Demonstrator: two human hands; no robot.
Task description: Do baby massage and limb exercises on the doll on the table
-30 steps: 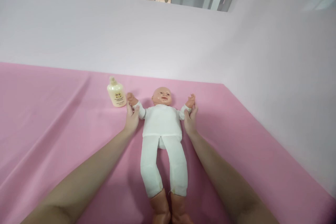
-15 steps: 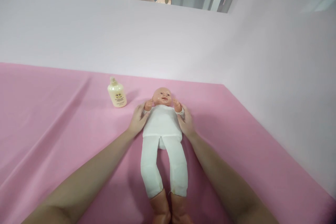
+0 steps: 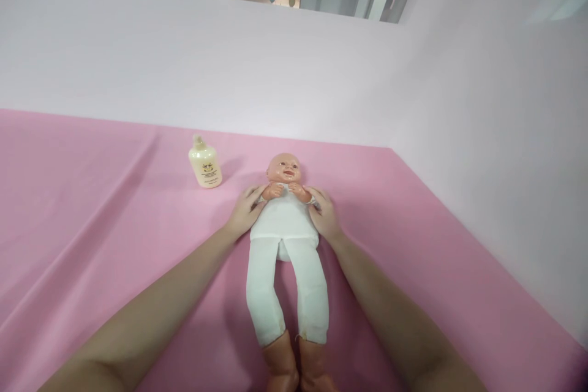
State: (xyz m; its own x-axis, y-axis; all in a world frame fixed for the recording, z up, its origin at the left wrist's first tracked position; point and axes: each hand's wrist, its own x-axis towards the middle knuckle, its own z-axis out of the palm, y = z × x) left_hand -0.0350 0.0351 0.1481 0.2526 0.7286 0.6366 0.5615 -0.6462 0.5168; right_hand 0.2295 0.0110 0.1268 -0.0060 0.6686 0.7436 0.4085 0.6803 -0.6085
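- The doll's arms could spring or slide outward if my hold is loose, since little more than thumb and fingers seems to keep them bent in.
- Pressing harder on one side than the other could roll the body or set the arms crooked; pressing too hard could strain the shoulder joints.
- The cuffs could ride up or twist if my fingers drag on cloth rather than on the forearms beneath.
- A wide outward sweep of my left hand could knock the cream, round-shouldered lotion bottle (image 3: 206,166), which stands upright beyond it to the left, apart from my fingers.
- The smooth pink sheet (image 3: 138,245) could wrinkle or let the body slip if I push toward the head.
- My left hand (image 3: 246,212) and right hand (image 3: 324,213) are each partly curled, thumb on the near side and fingers beyond, around a forearm; how tightly, I cannot tell.
- Between them, face up on the sheet, lies the bald plastic baby doll in white cloth top and trousers (image 3: 285,217), head beyond my hands, feet toward me. Its small hands rest above the upper chest, close together, just inside my fingertips.
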